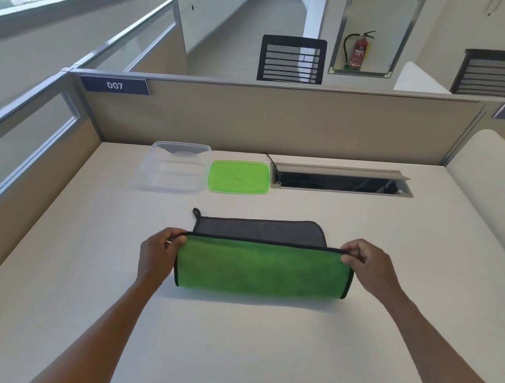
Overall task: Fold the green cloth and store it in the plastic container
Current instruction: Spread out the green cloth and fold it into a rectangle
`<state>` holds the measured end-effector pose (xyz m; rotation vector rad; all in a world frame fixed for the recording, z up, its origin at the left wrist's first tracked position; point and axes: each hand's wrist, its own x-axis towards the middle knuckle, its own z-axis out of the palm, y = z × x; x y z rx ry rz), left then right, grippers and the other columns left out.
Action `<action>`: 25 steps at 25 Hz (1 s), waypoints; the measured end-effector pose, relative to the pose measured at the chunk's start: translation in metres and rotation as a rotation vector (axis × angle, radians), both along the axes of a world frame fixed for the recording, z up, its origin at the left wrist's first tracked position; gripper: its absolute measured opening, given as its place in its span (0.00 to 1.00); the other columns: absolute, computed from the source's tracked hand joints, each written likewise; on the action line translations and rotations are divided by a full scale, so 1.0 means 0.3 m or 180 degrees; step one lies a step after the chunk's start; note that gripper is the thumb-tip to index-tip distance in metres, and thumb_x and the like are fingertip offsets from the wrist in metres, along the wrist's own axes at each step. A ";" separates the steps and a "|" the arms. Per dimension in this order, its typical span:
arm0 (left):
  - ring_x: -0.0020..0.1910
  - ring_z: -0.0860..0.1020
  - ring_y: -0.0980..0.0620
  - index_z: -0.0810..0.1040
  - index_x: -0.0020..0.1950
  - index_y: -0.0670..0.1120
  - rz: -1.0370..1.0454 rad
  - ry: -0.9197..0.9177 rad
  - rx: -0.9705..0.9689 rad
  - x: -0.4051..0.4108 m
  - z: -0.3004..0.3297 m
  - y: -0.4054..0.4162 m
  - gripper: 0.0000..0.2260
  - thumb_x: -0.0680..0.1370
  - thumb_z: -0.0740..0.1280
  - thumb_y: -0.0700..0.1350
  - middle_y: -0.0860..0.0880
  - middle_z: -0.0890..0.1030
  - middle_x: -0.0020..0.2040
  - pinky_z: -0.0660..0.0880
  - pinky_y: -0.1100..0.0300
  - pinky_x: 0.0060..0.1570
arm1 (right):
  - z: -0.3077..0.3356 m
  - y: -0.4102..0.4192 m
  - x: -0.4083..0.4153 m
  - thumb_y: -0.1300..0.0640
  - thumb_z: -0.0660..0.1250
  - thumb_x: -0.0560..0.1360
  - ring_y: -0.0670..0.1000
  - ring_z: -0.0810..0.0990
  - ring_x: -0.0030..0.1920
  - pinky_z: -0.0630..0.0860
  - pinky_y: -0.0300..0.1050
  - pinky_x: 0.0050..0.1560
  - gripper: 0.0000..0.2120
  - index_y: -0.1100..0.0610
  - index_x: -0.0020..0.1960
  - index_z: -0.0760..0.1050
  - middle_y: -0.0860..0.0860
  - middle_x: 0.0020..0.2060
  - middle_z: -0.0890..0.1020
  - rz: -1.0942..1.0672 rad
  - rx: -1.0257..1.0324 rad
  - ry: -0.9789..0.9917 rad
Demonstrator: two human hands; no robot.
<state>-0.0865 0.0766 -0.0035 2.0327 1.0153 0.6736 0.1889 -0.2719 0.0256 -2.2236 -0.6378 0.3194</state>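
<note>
On the white desk point(258, 349), the cloth point(262, 271) lies centred before the person, long axis running left to right. Left hand point(159, 254) and right hand point(371, 268) each pinch one near corner of the black-bound edge, lifted and carried over toward the far edge. The raised half shows green pile; the half flat on the desk shows a grey face with a hanging loop at its far left corner. The fabric is soft and limp and bows in a rounded roll between the grips. Both hands stand equally near the far edge, which lies straight ahead of them. Beyond it, well apart, sits the clear, rounded-rectangular container point(175, 166), open, with its green lid point(239, 177) just beside it on the right. Judged step: completing the first fold.
</note>
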 end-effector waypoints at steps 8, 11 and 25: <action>0.41 0.79 0.50 0.84 0.47 0.49 0.0130 0.0421 -0.0132 0.192 -0.002 0.155 0.04 0.74 0.71 0.43 0.54 0.81 0.36 0.70 0.60 0.40 | -0.007 0.215 0.180 0.58 0.74 0.71 0.51 0.80 0.39 0.72 0.41 0.38 0.04 0.54 0.43 0.79 0.49 0.36 0.82 -0.0371 -0.0387 -0.0232; 0.42 0.78 0.49 0.84 0.48 0.48 0.0181 0.0651 -0.0136 0.237 -0.035 0.197 0.05 0.74 0.71 0.44 0.52 0.82 0.39 0.71 0.58 0.42 | -0.031 0.288 0.224 0.56 0.73 0.72 0.51 0.80 0.39 0.72 0.44 0.39 0.03 0.52 0.43 0.79 0.47 0.36 0.81 -0.0398 -0.0577 -0.0226; 0.47 0.78 0.50 0.81 0.52 0.51 0.0456 0.0964 -0.0356 0.352 -0.171 0.253 0.07 0.75 0.68 0.47 0.52 0.84 0.47 0.69 0.58 0.44 | -0.192 0.389 0.323 0.59 0.68 0.74 0.54 0.79 0.43 0.70 0.45 0.41 0.04 0.54 0.48 0.78 0.50 0.45 0.84 -0.0467 -0.1003 -0.0204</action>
